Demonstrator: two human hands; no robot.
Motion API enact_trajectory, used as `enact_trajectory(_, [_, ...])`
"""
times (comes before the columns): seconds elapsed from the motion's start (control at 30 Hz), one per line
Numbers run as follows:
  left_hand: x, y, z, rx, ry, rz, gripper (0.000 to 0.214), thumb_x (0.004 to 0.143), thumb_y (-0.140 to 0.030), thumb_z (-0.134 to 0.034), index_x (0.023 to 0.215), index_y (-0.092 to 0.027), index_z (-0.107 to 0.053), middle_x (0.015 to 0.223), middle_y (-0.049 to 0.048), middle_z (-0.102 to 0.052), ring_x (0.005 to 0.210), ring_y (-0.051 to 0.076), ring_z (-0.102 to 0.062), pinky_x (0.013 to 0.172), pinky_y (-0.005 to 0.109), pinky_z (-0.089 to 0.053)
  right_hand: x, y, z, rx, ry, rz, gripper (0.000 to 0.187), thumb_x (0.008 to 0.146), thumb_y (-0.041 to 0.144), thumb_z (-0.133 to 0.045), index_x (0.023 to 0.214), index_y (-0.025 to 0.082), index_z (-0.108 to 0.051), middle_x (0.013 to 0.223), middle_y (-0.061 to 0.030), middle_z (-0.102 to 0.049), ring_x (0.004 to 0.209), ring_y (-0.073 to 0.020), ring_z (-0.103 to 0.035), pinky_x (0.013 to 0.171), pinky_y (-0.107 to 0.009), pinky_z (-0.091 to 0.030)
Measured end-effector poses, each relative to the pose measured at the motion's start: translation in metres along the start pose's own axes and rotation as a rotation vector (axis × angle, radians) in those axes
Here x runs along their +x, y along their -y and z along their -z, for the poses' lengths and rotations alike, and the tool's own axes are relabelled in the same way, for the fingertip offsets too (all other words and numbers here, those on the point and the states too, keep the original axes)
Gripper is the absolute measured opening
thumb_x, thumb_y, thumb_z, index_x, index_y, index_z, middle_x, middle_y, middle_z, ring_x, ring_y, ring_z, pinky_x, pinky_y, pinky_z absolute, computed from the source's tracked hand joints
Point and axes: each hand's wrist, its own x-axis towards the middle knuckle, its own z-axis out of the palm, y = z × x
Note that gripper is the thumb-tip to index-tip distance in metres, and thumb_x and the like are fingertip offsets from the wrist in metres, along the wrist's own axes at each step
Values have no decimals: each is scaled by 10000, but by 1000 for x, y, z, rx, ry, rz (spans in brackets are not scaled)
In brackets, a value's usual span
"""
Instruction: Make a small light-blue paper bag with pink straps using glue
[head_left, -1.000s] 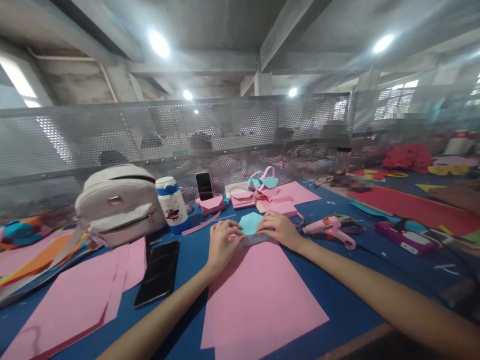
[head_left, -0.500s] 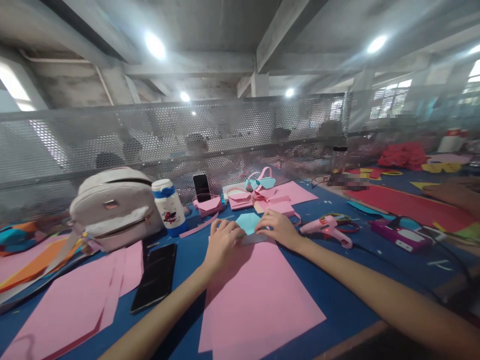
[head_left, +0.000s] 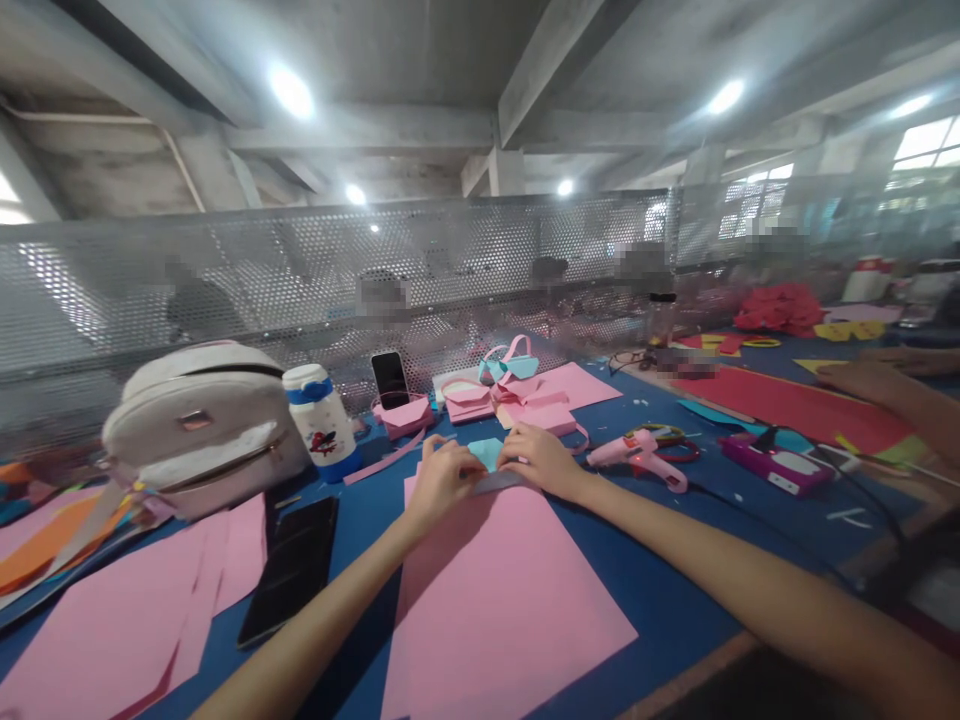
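A light blue piece of paper [head_left: 487,453] lies between my hands near the far edge of a pink paper sheet [head_left: 495,590]. Along its near side runs a greyish strip, perhaps a folded edge or a ruler; I cannot tell which. My left hand [head_left: 444,482] has curled fingers on the left end of the piece, and a thin pale thing shows by its fingertips, too small to name. Bent fingers of my right hand [head_left: 546,460] press its right side. Behind are small pink paper pouches [head_left: 405,415] and a light blue paper one [head_left: 517,368].
To the left are a light backpack [head_left: 202,425], a bottle [head_left: 322,425], a black phone [head_left: 289,570] and pink sheets [head_left: 112,620]. At right lie a pink glue gun [head_left: 637,458], a purple box [head_left: 776,465] and red paper [head_left: 795,405]. Another person's hand [head_left: 862,378] is at far right.
The view has turned slightly right, so most things sit further left. My fingers have drawn closer together on the light blue paper, covering more of it.
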Motion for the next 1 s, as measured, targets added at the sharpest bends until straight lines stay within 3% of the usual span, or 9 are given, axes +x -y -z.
enact_trajectory(0.27, [-1, -11, -3, 17, -41, 49, 153, 876, -163, -587, 736, -175, -649, 695, -10, -659, 756, 195, -602, 905, 421, -339, -1, 9, -10, 14, -67, -62, 60, 850, 211, -718, 906, 194, -706, 893, -29, -719, 883, -206, -575, 815, -326, -428])
enact_trajectory(0.47, [-9, -15, -5, -13, -84, 43, 174, 868, -141, -549, 752, -209, -660, 736, -1, -709, 744, 190, -593, 856, 389, -301, 0, 11, -17, 55, -86, -104, 123, 854, 245, -715, 743, 200, -686, 760, -14, -686, 807, -199, -560, 756, -316, -414])
enact_trajectory(0.7, [-13, -6, -8, -23, -121, 59, 179, 860, -138, -560, 737, -207, -671, 720, -1, -710, 735, 190, -593, 872, 403, -286, 1, 1, -9, 95, -50, -119, 108, 862, 195, -703, 762, 221, -733, 785, -7, -727, 828, -196, -591, 789, -330, -403])
enact_trajectory(1.0, [-15, 4, -3, -33, -82, 46, 179, 860, -181, -586, 702, -204, -668, 665, -10, -695, 692, 177, -585, 909, 415, -294, 2, -3, -9, 115, -70, -137, 91, 783, 155, -781, 735, 229, -760, 760, -2, -720, 856, -201, -598, 858, -372, -352])
